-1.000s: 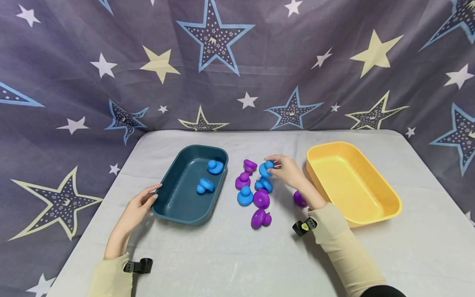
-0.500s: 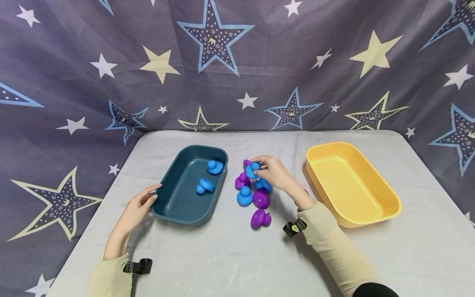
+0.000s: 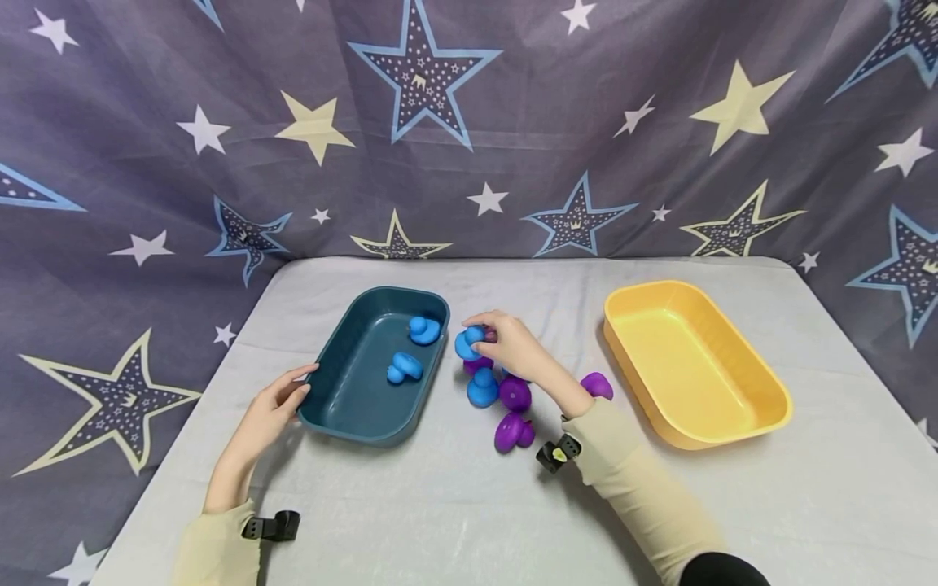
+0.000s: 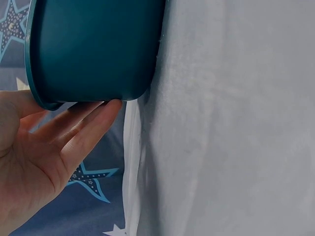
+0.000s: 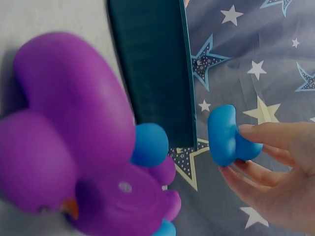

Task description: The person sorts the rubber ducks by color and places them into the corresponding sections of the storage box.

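My right hand (image 3: 510, 346) pinches a blue rubber duck (image 3: 466, 343) between thumb and fingers, just right of the dark teal tub (image 3: 344, 399). In the right wrist view the same blue duck (image 5: 222, 135) hangs off the table. Below and around that hand lie purple ducks, one (image 3: 515, 393) in the middle and another (image 3: 509, 432) nearer the front, plus a blue one (image 3: 483, 388). My left hand (image 3: 271, 409) touches the teal tub's left side at the rim, its fingers (image 4: 91, 132) straight against the outer wall. Two blue ducks, one upright (image 3: 424, 330) and one tipped (image 3: 405, 367), are inside the tub.
A yellow tub (image 3: 696, 366) stands at the right of the white-covered table (image 3: 410, 513). One purple duck (image 3: 597, 385) lies by its left side, partly beside my right forearm. A star-patterned curtain (image 3: 513, 122) hangs behind the table.
My right hand has carried the blue duck leftward from the right side of the pile toward the teal tub. The left hand and both tubs have stayed put.
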`<act>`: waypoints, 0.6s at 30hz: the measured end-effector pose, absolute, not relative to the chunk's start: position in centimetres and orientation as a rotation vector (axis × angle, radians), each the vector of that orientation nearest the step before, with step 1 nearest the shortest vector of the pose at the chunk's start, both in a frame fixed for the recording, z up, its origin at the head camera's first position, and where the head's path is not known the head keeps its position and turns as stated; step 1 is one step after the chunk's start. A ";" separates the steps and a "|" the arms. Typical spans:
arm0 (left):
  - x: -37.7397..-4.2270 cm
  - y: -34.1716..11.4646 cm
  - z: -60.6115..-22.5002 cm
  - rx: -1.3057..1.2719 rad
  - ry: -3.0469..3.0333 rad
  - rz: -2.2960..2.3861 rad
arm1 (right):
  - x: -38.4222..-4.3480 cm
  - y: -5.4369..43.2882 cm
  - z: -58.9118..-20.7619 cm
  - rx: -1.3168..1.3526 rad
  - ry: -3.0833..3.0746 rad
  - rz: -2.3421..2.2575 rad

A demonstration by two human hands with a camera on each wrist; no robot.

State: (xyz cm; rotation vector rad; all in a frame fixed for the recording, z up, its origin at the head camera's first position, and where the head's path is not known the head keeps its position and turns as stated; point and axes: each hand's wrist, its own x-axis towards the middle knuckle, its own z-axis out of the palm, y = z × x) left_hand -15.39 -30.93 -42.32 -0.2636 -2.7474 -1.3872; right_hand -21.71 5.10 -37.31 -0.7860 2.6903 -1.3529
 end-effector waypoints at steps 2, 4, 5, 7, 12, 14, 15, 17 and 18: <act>-15.4 -30.9 -42.3 -0.262 -2.752 -1.392 | -21.7 4.8 -37.3 -0.794 2.683 -1.354; -15.4 -31.0 -42.3 -0.259 -2.757 -1.399 | -21.6 4.4 -37.3 -0.800 2.678 -1.357; -15.4 -31.0 -42.3 -0.257 -2.760 -1.398 | -21.6 4.2 -37.3 -0.801 2.672 -1.362; -15.4 -31.0 -42.3 -0.250 -2.764 -1.398 | -21.5 3.8 -37.4 -0.813 2.663 -1.371; -15.4 -30.9 -42.2 -0.255 -2.762 -1.402 | -21.4 3.0 -37.4 -0.827 2.639 -1.390; -15.4 -30.9 -42.1 -0.264 -2.758 -1.403 | -21.3 2.7 -37.3 -0.833 2.635 -1.389; -15.4 -30.9 -42.1 -0.266 -2.755 -1.404 | -21.2 2.6 -37.3 -0.839 2.636 -1.386; -15.3 -30.9 -42.1 -0.273 -2.753 -1.402 | -21.1 2.4 -37.3 -0.854 2.635 -1.383; -15.3 -30.9 -42.1 -0.275 -2.752 -1.402 | -21.0 2.2 -37.2 -0.859 2.636 -1.381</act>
